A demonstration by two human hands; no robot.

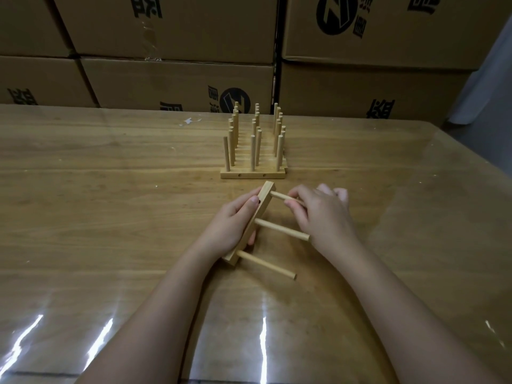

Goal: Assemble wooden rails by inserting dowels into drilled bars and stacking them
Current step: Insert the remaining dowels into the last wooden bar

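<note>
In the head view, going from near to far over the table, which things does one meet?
Nearest dowel → middle dowel → far dowel, pinched by the right hand → stack of finished rails → cardboard boxes.

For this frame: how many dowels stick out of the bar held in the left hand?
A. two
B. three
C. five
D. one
B: the bar gripped by the left hand carries three: the near dowel, the middle dowel and the far dowel, which the right hand pinches.
</note>
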